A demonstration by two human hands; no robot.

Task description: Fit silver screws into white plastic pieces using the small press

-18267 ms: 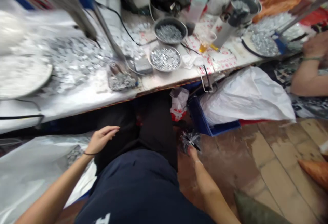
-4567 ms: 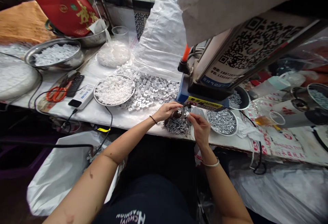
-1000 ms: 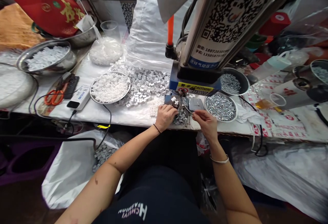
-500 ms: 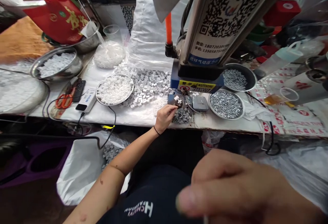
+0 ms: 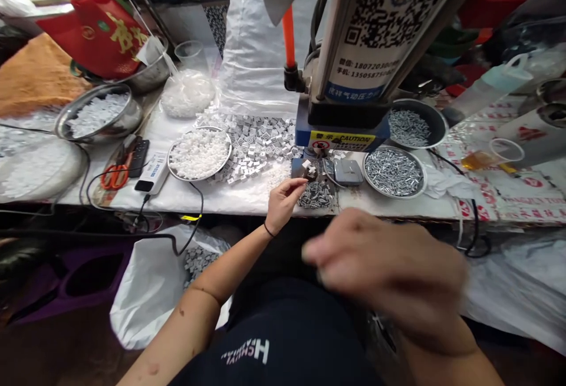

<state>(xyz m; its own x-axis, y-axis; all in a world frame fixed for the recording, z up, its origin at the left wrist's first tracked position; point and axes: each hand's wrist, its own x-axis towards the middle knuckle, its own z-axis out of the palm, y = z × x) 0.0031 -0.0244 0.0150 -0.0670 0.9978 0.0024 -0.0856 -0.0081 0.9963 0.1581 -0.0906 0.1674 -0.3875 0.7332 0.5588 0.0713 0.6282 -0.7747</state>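
A white-sheeted desk (image 5: 230,202) is stretching across the scene, with a pneumatic press (image 5: 341,129) standing at its far middle and a steel bowl of screws (image 5: 395,196) sitting right of the press base. The left hand (image 5: 283,200) is hovering just in front of that base, its fingers (image 5: 297,184) curled, thumb and forefinger nearly meeting; any pinched piece is too small to tell. Nearest them, a dark pad (image 5: 298,168) carrying small white pieces (image 5: 309,169) is resting beside a heap of metal parts (image 5: 315,195), close to the desk's near edge. The right hand (image 5: 380,262) is blurring above the lap (image 5: 283,339), its fingers (image 5: 318,250) seemingly loosely together; whether they are holding anything cannot be told. The likeliest trouble is a fingertip straying under the press, or a careless knock sending loose parts over the edge.
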